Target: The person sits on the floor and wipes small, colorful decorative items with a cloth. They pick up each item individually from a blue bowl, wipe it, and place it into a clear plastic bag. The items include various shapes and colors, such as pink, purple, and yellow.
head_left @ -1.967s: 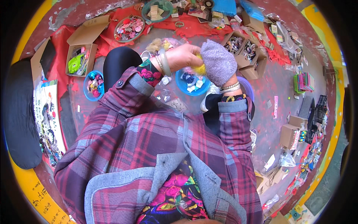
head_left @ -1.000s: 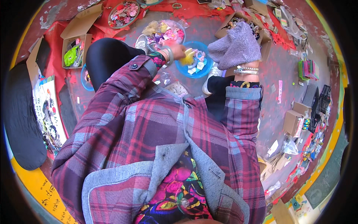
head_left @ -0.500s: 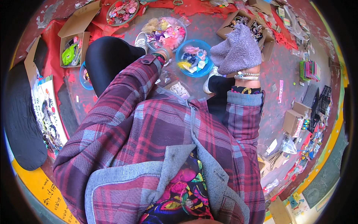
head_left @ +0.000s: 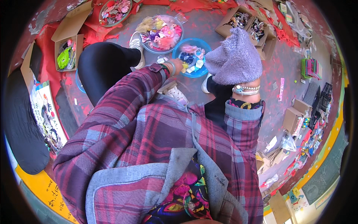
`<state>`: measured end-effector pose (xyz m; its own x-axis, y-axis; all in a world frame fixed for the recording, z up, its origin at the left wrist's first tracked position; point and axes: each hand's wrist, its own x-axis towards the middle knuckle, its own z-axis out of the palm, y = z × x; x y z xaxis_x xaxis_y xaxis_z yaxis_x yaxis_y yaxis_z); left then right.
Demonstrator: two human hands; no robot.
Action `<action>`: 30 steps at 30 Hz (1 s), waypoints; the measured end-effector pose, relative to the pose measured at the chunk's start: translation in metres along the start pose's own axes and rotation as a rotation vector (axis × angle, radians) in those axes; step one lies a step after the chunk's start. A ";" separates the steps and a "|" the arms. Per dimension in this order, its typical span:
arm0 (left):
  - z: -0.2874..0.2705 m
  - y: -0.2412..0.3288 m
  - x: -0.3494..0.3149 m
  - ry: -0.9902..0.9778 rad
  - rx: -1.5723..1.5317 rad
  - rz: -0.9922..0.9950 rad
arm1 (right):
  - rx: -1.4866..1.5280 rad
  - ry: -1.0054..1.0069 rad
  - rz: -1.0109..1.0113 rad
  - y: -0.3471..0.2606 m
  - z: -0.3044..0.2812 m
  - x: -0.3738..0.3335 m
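Left grip [head_left: 178,65] now just beside yellow fluff [head_left: 185,67].

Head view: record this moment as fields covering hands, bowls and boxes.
Left hand: at left side of blue bowl, by yellow fluffy piece; grip unclear
Right hand: covered by fuzzy purple-grey cloth; finger pose hidden
Blue bowl contents: dark blue bow-like piece, pink pieces, white tags
Clear bowl: upper left of blue bowl, holds pink and yellow frilly pieces
Cardboard boxes upper right: open, holding dark bands
Cardboard box at left: open, bright green item inside
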<state>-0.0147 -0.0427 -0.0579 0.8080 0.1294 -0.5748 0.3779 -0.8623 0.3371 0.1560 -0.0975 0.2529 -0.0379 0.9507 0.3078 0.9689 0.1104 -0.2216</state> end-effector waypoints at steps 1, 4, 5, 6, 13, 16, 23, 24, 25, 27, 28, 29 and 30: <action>-0.001 -0.003 0.002 -0.009 -0.001 -0.059 | -0.054 -0.088 -0.014 0.006 0.003 -0.004; -0.012 -0.012 -0.003 0.123 0.060 -0.141 | -0.036 -0.122 0.046 0.004 0.000 -0.007; -0.019 -0.012 -0.006 0.115 0.030 -0.227 | -0.091 -0.088 -0.014 0.010 0.005 -0.009; -0.016 -0.014 -0.002 0.137 0.044 -0.223 | -0.055 -0.100 0.018 0.007 0.004 -0.007; 0.005 -0.014 0.020 0.100 0.126 -0.216 | 0.084 -0.066 0.093 0.000 0.007 -0.003; 0.002 -0.017 0.019 0.131 0.114 -0.186 | 0.059 -0.097 0.064 -0.002 0.007 -0.004; 0.016 -0.038 -0.019 0.155 -0.330 -0.594 | 0.124 -0.175 0.006 -0.003 0.004 0.004; 0.027 -0.049 -0.024 0.083 -0.286 -0.613 | 0.096 -0.168 -0.029 -0.006 0.003 0.006; 0.042 -0.065 -0.026 0.010 -0.247 -0.634 | 0.071 -0.162 -0.070 -0.007 0.002 0.009; 0.074 -0.100 -0.026 -0.139 -0.174 -0.668 | 0.017 -0.156 -0.148 -0.010 0.002 0.014; 0.083 -0.112 -0.027 -0.216 -0.134 -0.678 | -0.011 -0.153 -0.181 -0.011 0.002 0.015; 0.091 -0.119 -0.025 -0.294 -0.093 -0.687 | 0.017 -0.154 -0.149 -0.011 0.003 0.015; 0.090 -0.119 -0.024 -0.162 -0.285 -0.780 | 0.042 -0.155 -0.115 -0.011 0.005 0.014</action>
<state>-0.1193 0.0127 -0.1517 0.2021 0.5458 -0.8132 0.9174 -0.3962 -0.0379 0.1435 -0.0840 0.2552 -0.1880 0.9641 0.1875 0.9450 0.2296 -0.2331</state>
